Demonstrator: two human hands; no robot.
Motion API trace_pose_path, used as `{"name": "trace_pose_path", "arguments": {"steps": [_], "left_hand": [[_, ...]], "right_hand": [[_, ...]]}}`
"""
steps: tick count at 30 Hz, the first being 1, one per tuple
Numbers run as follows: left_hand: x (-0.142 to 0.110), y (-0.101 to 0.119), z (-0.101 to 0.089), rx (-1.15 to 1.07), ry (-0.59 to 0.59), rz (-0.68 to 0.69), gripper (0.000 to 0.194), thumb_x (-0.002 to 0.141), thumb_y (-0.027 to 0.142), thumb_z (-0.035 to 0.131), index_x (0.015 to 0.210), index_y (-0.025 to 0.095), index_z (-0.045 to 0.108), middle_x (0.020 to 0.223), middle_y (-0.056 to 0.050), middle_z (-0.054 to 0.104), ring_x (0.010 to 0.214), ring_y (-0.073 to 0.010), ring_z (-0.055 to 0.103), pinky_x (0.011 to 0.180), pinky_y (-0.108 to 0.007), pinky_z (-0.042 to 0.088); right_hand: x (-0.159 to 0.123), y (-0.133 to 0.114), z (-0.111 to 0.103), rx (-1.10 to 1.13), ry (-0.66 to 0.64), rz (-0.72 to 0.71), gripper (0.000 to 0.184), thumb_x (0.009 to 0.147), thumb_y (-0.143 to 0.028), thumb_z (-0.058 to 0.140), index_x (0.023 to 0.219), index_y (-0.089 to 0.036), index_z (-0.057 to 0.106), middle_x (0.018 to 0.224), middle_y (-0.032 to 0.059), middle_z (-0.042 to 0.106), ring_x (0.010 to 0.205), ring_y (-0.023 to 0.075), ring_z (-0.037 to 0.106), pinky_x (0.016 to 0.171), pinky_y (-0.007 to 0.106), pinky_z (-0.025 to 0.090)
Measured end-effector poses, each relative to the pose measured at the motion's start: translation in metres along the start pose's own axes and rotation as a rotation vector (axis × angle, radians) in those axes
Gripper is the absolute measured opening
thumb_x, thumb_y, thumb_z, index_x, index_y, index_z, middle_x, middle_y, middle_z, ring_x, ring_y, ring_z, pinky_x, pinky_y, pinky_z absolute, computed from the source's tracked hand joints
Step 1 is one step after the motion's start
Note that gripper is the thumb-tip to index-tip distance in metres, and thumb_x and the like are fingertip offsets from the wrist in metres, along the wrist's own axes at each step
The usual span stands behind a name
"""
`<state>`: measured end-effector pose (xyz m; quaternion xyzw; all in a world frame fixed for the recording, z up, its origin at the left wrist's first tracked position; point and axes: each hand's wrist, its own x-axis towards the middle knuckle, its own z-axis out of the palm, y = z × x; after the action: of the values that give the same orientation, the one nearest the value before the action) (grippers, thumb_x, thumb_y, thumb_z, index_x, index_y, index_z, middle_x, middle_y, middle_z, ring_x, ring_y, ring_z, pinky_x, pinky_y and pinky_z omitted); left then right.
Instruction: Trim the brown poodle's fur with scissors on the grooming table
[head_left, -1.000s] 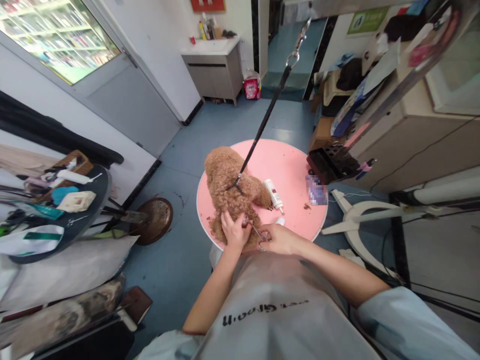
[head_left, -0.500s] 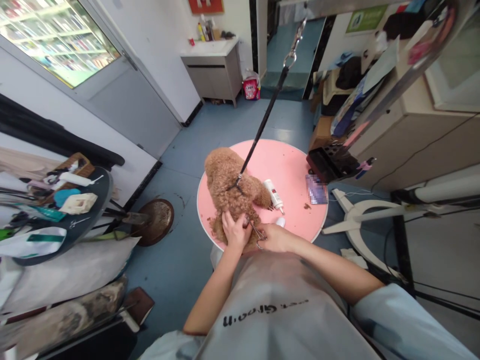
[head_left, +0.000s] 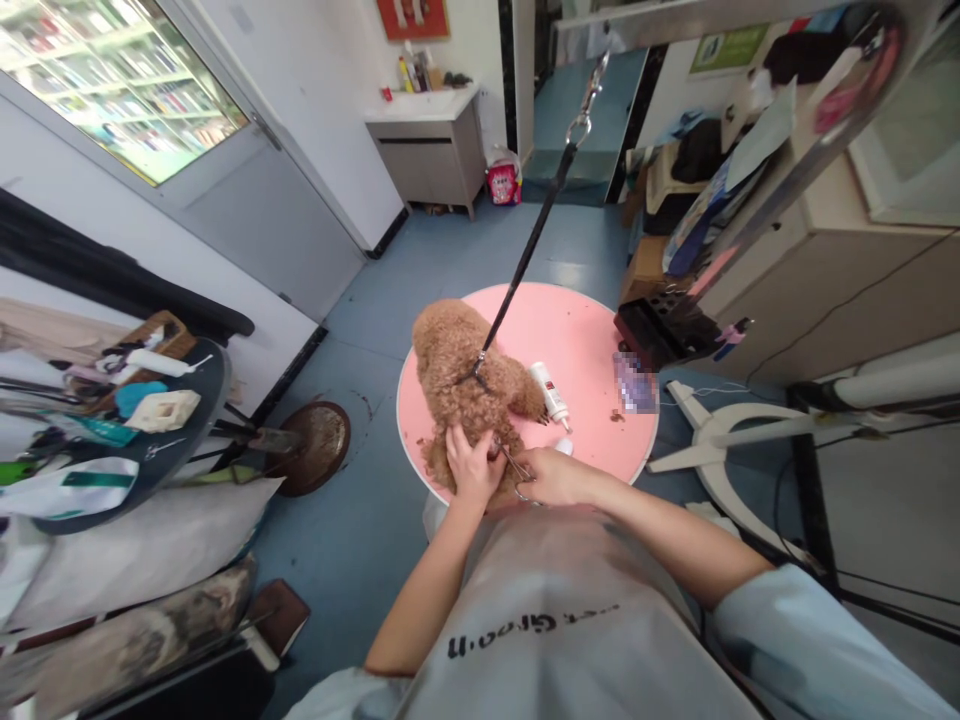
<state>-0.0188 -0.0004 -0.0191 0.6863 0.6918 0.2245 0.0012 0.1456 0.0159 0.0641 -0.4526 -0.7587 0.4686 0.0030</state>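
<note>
A small brown curly dog (head_left: 461, 375) stands on a round pink table (head_left: 585, 340), tied by a black leash (head_left: 529, 250) that runs up to an overhead arm. My left hand (head_left: 472, 465) is closed around the dog's near end, holding its fur. My right hand (head_left: 555, 478) grips metal scissors (head_left: 514, 465) whose tips point into the fur beside my left hand. A white bottle (head_left: 549, 390) lies on the table right of the dog.
A black tool box (head_left: 656, 325) sits at the table's right edge. A dark side table (head_left: 112, 430) with grooming tools stands left. A round stool base (head_left: 319, 445) is on the blue floor. A white stand base (head_left: 720, 440) lies right.
My hands and the scissors stay at the dog's near end, with only slight shifts; the view has moved a little.
</note>
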Motion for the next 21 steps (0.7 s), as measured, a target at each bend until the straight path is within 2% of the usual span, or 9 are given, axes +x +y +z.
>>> {"name": "trace_pose_path", "arguments": {"steps": [3,6,9,15,19,21], "left_hand": [[0.0,-0.002,0.001,-0.009,0.017,0.015,0.032,0.07,0.04,0.06,0.095,0.02,0.068,0.139,-0.014,0.024,0.123,-0.0382,0.027,0.095,-0.049,0.032],[-0.001,-0.002,0.001,-0.02,0.032,0.035,0.033,0.07,0.038,0.06,0.096,0.02,0.067,0.139,-0.015,0.023,0.123,-0.0388,0.027,0.094,-0.049,0.033],[-0.002,-0.001,0.001,-0.017,0.03,0.036,0.033,0.07,0.037,0.06,0.098,0.021,0.067,0.139,-0.014,0.023,0.123,-0.0387,0.027,0.094,-0.049,0.032],[-0.001,-0.001,0.0,-0.024,0.016,0.022,0.033,0.07,0.039,0.06,0.095,0.02,0.067,0.14,-0.013,0.023,0.123,-0.0381,0.026,0.094,-0.049,0.033],[-0.002,-0.001,0.002,-0.024,0.047,0.034,0.03,0.07,0.036,0.06,0.095,0.021,0.067,0.14,-0.013,0.021,0.123,-0.0377,0.026,0.095,-0.048,0.032],[-0.002,0.0,0.002,-0.018,0.052,0.036,0.03,0.07,0.036,0.06,0.096,0.022,0.067,0.14,-0.013,0.022,0.123,-0.0375,0.026,0.095,-0.048,0.032]], "right_hand": [[-0.008,-0.002,-0.004,0.047,-0.023,-0.037,0.018,0.067,-0.023,0.053,0.081,-0.014,0.061,0.072,0.0024,0.063,0.06,0.0117,0.053,0.05,0.02,0.031],[-0.007,-0.006,-0.007,0.009,0.022,0.037,0.023,0.066,-0.029,0.056,0.084,-0.015,0.061,0.073,0.0031,0.064,0.06,0.013,0.054,0.05,0.021,0.031],[0.0,-0.008,-0.008,-0.04,0.025,0.084,0.022,0.065,-0.027,0.056,0.083,-0.014,0.062,0.075,0.0051,0.064,0.061,0.0142,0.055,0.05,0.021,0.032],[-0.008,-0.002,-0.007,0.174,-0.129,0.003,0.022,0.071,-0.022,0.05,0.089,-0.016,0.061,0.071,0.0013,0.063,0.053,0.01,0.054,0.048,0.019,0.035],[-0.007,-0.001,-0.004,0.109,0.008,0.018,0.02,0.066,-0.022,0.056,0.083,-0.014,0.061,0.074,0.0027,0.064,0.058,0.0111,0.054,0.049,0.019,0.034],[-0.004,-0.001,-0.002,0.062,0.028,0.042,0.019,0.065,-0.022,0.056,0.081,-0.013,0.06,0.072,0.003,0.063,0.056,0.011,0.053,0.048,0.019,0.032]]}}
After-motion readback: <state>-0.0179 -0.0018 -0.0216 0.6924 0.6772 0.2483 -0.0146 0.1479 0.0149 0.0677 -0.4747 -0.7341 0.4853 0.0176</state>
